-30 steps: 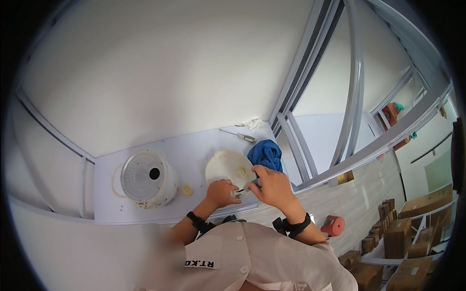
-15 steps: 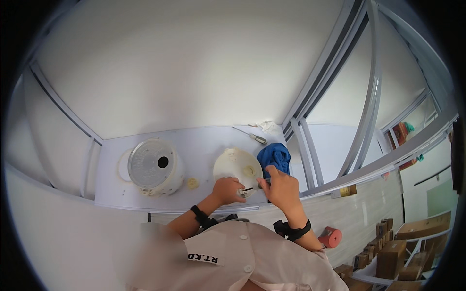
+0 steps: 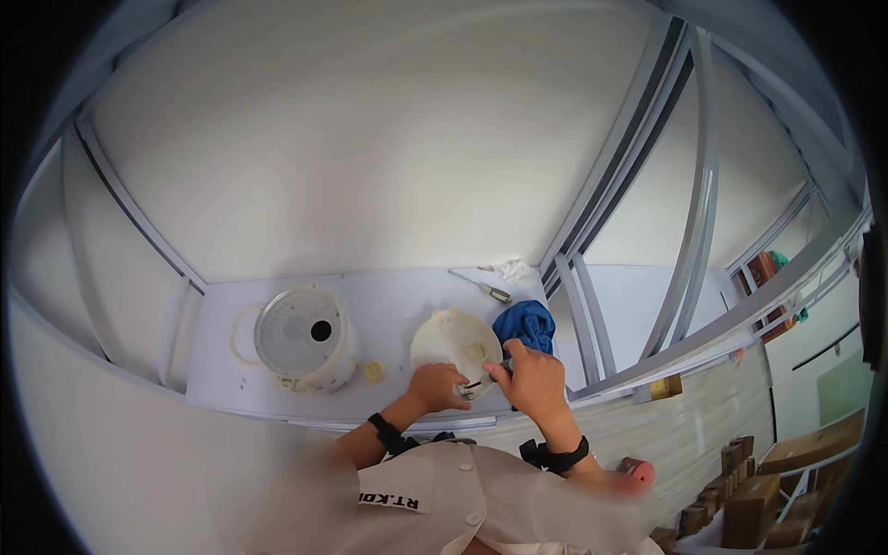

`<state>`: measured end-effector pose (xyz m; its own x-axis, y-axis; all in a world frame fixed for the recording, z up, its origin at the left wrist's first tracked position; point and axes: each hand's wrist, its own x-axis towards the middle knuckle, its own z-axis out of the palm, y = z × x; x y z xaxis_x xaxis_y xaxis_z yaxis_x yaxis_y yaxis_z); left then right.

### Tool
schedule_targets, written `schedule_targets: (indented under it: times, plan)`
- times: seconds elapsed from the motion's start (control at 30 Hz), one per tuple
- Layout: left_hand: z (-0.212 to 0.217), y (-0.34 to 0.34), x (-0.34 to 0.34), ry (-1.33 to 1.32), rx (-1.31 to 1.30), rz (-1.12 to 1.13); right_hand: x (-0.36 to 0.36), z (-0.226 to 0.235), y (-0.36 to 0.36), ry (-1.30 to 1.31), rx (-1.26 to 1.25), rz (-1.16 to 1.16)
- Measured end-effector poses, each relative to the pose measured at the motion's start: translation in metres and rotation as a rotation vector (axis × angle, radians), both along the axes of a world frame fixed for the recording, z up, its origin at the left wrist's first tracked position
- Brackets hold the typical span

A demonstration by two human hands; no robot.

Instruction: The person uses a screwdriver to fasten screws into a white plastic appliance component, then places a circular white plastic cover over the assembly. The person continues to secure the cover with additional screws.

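Observation:
A white, round, bowl-shaped cover [image 3: 435, 339] lies on the table in front of me, its hollow side up. My left hand [image 3: 437, 388] is closed on its near left rim. From the right, my right hand [image 3: 535, 379] wraps round a screwdriver whose thin dark shaft [image 3: 475, 384] points left at the cover's near edge. Most of its handle is hidden in my fingers, and I cannot tell whether the tip touches. A small pale yellowish piece [image 3: 476, 351] sits inside the cover. A similar round piece [image 3: 374, 371] lies on the table to the left.
A white round appliance body [image 3: 301, 340] with a metal plate and dark central hole stands on the left. A blue cloth [image 3: 524, 326] lies right of the cover. Behind are another screwdriver [image 3: 494, 292] and a crumpled white scrap [image 3: 511, 269]. Grey frame posts [image 3: 585, 319] rise at right.
The whole scene sits slightly lower in the picture as my head tilts. Both hands keep their places at the cover, with the right hand's grip barely shifted.

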<state>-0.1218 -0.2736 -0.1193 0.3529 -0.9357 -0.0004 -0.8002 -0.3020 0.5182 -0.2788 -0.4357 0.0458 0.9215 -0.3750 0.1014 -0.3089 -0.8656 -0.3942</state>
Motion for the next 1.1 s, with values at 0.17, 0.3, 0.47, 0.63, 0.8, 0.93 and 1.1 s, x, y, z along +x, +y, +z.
schedule_targets:
  times: [0.17, 0.3, 0.47, 0.63, 0.8, 0.93, 1.1]
  plan:
    - [-0.003, 0.001, -0.001, -0.006, 0.004, -0.001, 0.000, 0.003, -0.003, -0.380, 0.151, 0.298]
    - [-0.006, -0.001, -0.004, 0.005, -0.026, 0.011, -0.001, -0.011, -0.009, -0.288, 0.161, 0.372]
    - [-0.006, 0.003, -0.004, 0.025, -0.032, 0.015, 0.006, -0.004, -0.008, -0.076, -0.030, 0.097]
    - [-0.011, 0.004, -0.003, 0.057, -0.044, 0.023, 0.001, 0.007, -0.007, -0.109, -0.030, 0.194]
    - [-0.005, 0.003, -0.006, 0.060, -0.001, 0.046, -0.003, 0.009, -0.008, -0.261, 0.213, 0.457]
    - [-0.010, 0.002, -0.007, 0.061, -0.031, 0.063, -0.002, -0.006, -0.012, -0.220, 0.343, 0.518]
    - [-0.011, 0.002, -0.007, 0.055, -0.033, 0.060, 0.001, 0.003, -0.010, -0.247, 0.099, 0.390]
